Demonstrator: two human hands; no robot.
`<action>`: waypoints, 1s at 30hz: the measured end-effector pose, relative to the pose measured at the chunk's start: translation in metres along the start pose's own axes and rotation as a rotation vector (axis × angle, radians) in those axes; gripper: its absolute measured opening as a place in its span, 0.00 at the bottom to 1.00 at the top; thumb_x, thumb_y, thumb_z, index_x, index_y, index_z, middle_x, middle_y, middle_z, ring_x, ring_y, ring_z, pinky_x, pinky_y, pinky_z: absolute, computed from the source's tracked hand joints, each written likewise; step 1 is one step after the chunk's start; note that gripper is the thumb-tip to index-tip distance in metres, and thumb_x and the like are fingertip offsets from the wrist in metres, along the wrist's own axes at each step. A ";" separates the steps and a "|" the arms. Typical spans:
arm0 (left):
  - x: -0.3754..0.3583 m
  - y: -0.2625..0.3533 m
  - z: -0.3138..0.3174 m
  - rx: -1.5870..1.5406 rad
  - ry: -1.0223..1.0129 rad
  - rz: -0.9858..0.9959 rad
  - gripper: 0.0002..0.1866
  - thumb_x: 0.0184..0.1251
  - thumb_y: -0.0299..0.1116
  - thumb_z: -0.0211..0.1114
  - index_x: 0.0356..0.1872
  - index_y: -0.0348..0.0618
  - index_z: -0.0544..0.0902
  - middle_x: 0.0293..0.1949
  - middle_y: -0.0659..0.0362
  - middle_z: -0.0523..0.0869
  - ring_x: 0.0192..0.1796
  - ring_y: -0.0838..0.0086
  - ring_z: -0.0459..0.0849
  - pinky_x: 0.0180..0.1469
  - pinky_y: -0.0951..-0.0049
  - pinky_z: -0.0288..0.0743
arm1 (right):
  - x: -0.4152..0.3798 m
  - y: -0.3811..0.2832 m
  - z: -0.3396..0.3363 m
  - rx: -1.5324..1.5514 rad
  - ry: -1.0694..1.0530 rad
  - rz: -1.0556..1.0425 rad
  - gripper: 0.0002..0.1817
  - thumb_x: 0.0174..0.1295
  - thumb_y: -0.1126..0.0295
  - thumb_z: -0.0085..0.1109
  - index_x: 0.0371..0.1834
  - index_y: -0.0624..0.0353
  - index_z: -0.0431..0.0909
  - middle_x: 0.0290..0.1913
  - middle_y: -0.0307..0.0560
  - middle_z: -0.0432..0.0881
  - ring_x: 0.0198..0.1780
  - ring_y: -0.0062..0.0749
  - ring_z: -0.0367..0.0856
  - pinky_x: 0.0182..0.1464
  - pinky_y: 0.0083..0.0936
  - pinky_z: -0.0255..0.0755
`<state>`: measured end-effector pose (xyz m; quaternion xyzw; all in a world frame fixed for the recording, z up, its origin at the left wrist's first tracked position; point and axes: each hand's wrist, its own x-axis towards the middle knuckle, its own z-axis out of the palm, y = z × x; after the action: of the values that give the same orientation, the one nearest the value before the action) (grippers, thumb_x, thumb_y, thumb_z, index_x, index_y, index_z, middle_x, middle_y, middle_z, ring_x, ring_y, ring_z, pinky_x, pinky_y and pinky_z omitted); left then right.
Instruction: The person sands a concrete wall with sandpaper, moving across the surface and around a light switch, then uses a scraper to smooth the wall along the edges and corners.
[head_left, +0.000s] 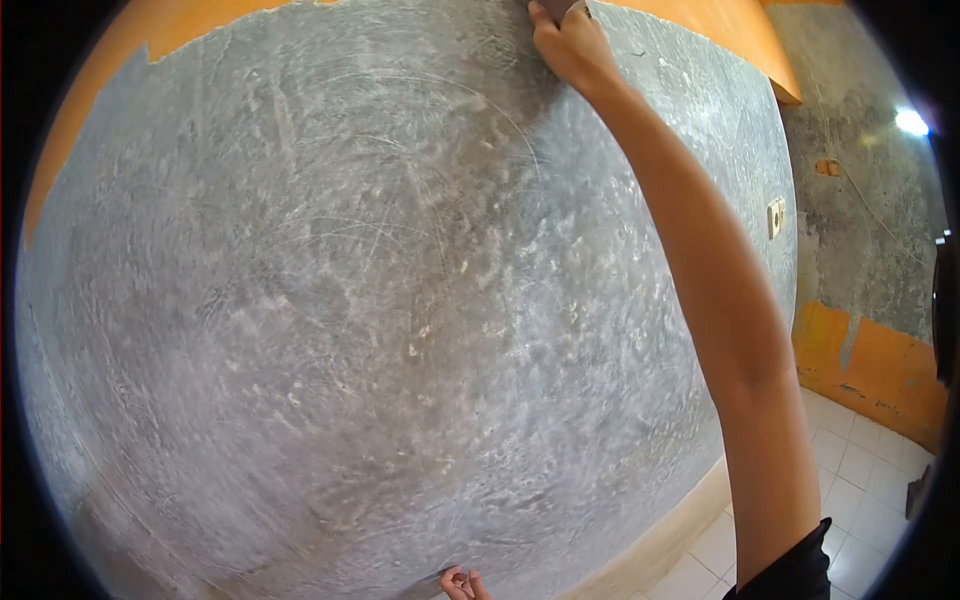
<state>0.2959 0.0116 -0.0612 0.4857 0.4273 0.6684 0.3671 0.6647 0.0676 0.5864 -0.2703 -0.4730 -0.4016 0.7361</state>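
The wall [330, 300] is being seen as rough, matt, cement-like grey, scored with fine pale scratches. Smooth-looking orange paint [720, 25] is being shown above. Light is being reflected by the glossy pale floor tiles [855, 465]. Plastic-looking casing is being shown by the socket [774, 219], matt cloth by the sleeve [793, 571].

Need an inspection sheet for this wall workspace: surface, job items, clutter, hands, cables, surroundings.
Surface: grey wall, mottled, with pale arc-shaped scratches; orange paint along the upper edge.
Job's things: dark flat piece at the top of the view, mostly out of frame; type unclear.
Clutter: dark object near the floor at far right, unidentifiable.
Hands: right hand raised, gripping the dark flat piece; left hand low, fingers curled, contents unclear.
Cables: none certain; thin pale line on the far wall, cable or crack unclear.
Surroundings: pale wall plate, tiled floor, bright light at right.
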 end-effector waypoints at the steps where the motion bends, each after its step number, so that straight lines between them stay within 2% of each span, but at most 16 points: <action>1: -0.002 0.001 -0.002 -0.020 -0.030 0.000 0.19 0.73 0.34 0.61 0.60 0.42 0.70 0.52 0.57 0.72 0.53 0.69 0.72 0.57 0.66 0.69 | -0.001 0.001 -0.003 -0.052 -0.022 0.050 0.25 0.68 0.61 0.52 0.54 0.77 0.69 0.53 0.76 0.77 0.61 0.65 0.74 0.62 0.45 0.68; 3: 0.001 -0.011 -0.010 0.021 -0.060 -0.020 0.19 0.74 0.34 0.60 0.61 0.42 0.69 0.53 0.57 0.71 0.55 0.69 0.71 0.59 0.66 0.68 | 0.001 0.001 -0.007 -0.156 -0.072 0.148 0.25 0.68 0.61 0.52 0.55 0.76 0.68 0.53 0.76 0.76 0.61 0.65 0.73 0.62 0.44 0.68; 7: 0.001 -0.005 -0.010 0.015 -0.055 -0.063 0.20 0.74 0.33 0.60 0.62 0.43 0.69 0.54 0.57 0.71 0.55 0.68 0.71 0.59 0.66 0.69 | -0.009 0.029 -0.025 -0.006 -0.075 -0.058 0.27 0.68 0.58 0.52 0.58 0.75 0.68 0.55 0.76 0.75 0.62 0.65 0.73 0.62 0.43 0.68; 10: -0.004 0.001 -0.009 0.072 -0.112 -0.033 0.19 0.73 0.32 0.60 0.62 0.42 0.70 0.53 0.58 0.71 0.54 0.68 0.71 0.58 0.66 0.70 | 0.006 0.056 -0.045 -0.146 -0.168 0.224 0.28 0.69 0.57 0.51 0.59 0.74 0.69 0.58 0.75 0.74 0.63 0.63 0.72 0.65 0.42 0.66; 11: 0.001 0.000 -0.012 0.097 -0.134 -0.014 0.19 0.73 0.32 0.60 0.62 0.42 0.70 0.53 0.58 0.72 0.54 0.68 0.72 0.58 0.65 0.70 | 0.005 0.060 -0.050 -0.223 -0.162 0.214 0.28 0.69 0.55 0.50 0.59 0.71 0.70 0.56 0.73 0.76 0.61 0.62 0.74 0.64 0.42 0.67; 12: 0.009 -0.032 -0.026 0.146 -0.200 0.147 0.18 0.73 0.32 0.60 0.60 0.42 0.72 0.53 0.58 0.72 0.54 0.68 0.72 0.58 0.64 0.70 | 0.000 0.055 -0.051 -0.292 -0.156 0.202 0.28 0.69 0.53 0.50 0.60 0.68 0.72 0.55 0.71 0.79 0.60 0.60 0.76 0.63 0.41 0.67; 13: 0.011 -0.034 -0.028 0.144 -0.200 0.122 0.17 0.73 0.32 0.60 0.60 0.41 0.72 0.53 0.58 0.73 0.54 0.68 0.73 0.58 0.64 0.71 | -0.005 0.045 -0.052 -0.355 -0.156 0.187 0.28 0.70 0.52 0.49 0.60 0.65 0.74 0.53 0.69 0.81 0.58 0.59 0.78 0.62 0.41 0.68; 14: 0.010 -0.036 -0.027 0.138 -0.197 0.093 0.17 0.73 0.32 0.60 0.59 0.41 0.73 0.53 0.58 0.73 0.53 0.67 0.73 0.58 0.64 0.71 | -0.008 0.036 -0.058 -0.266 -0.272 0.182 0.31 0.69 0.50 0.49 0.64 0.64 0.71 0.59 0.69 0.77 0.64 0.59 0.74 0.66 0.41 0.64; 15: 0.008 -0.038 -0.025 0.133 -0.195 0.062 0.17 0.72 0.32 0.60 0.58 0.41 0.74 0.53 0.58 0.74 0.53 0.67 0.73 0.58 0.64 0.71 | -0.011 0.034 -0.059 -0.228 -0.270 0.158 0.32 0.68 0.49 0.49 0.65 0.65 0.70 0.58 0.69 0.78 0.64 0.59 0.74 0.66 0.41 0.64; 17: 0.011 -0.049 -0.022 0.178 -0.181 0.121 0.16 0.73 0.32 0.60 0.58 0.41 0.75 0.52 0.57 0.75 0.54 0.67 0.74 0.57 0.64 0.70 | -0.019 0.034 -0.063 -0.154 -0.263 0.127 0.34 0.68 0.47 0.49 0.65 0.67 0.69 0.57 0.71 0.78 0.65 0.60 0.73 0.67 0.41 0.63; 18: 0.012 -0.052 -0.025 0.211 -0.177 0.150 0.16 0.73 0.32 0.59 0.58 0.41 0.75 0.52 0.57 0.76 0.54 0.67 0.74 0.57 0.64 0.70 | -0.015 0.040 -0.062 -0.192 -0.209 0.271 0.34 0.68 0.46 0.48 0.64 0.66 0.70 0.57 0.70 0.78 0.66 0.59 0.72 0.68 0.40 0.62; 21: 0.011 -0.036 -0.030 0.213 -0.198 0.147 0.15 0.73 0.32 0.59 0.58 0.42 0.75 0.52 0.57 0.76 0.54 0.67 0.74 0.56 0.63 0.70 | -0.008 0.048 -0.056 -0.290 -0.144 0.403 0.35 0.68 0.46 0.47 0.66 0.66 0.68 0.60 0.67 0.77 0.66 0.57 0.72 0.67 0.39 0.62; 22: 0.011 -0.038 -0.036 0.231 -0.209 0.123 0.15 0.74 0.33 0.59 0.58 0.43 0.75 0.54 0.57 0.75 0.55 0.66 0.73 0.56 0.63 0.70 | -0.013 0.040 -0.060 -0.271 -0.186 0.432 0.38 0.68 0.45 0.47 0.69 0.69 0.63 0.62 0.69 0.74 0.67 0.57 0.71 0.68 0.39 0.62; 25: 0.013 -0.043 -0.045 0.260 -0.236 0.074 0.16 0.74 0.33 0.58 0.59 0.43 0.73 0.58 0.55 0.71 0.57 0.66 0.72 0.56 0.63 0.69 | -0.016 0.041 -0.069 -0.217 -0.348 0.331 0.41 0.68 0.46 0.47 0.71 0.72 0.57 0.64 0.70 0.72 0.68 0.57 0.69 0.69 0.38 0.60; 28: 0.017 -0.038 -0.047 0.268 -0.311 0.098 0.17 0.74 0.33 0.58 0.60 0.42 0.73 0.60 0.54 0.69 0.57 0.65 0.71 0.56 0.63 0.69 | -0.012 0.049 -0.062 -0.194 -0.146 0.350 0.38 0.69 0.46 0.47 0.70 0.69 0.62 0.63 0.69 0.74 0.68 0.55 0.69 0.69 0.37 0.60; 30: 0.017 -0.032 -0.049 0.276 -0.382 0.126 0.18 0.74 0.33 0.58 0.61 0.42 0.72 0.61 0.53 0.67 0.57 0.65 0.70 0.56 0.63 0.69 | -0.008 0.049 -0.059 -0.207 -0.137 0.411 0.36 0.69 0.46 0.47 0.67 0.67 0.66 0.62 0.66 0.75 0.67 0.54 0.71 0.68 0.36 0.61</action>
<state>0.2470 0.0285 -0.0934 0.6745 0.4064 0.5212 0.3291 0.7330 0.0503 0.5538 -0.4615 -0.4131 -0.2706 0.7370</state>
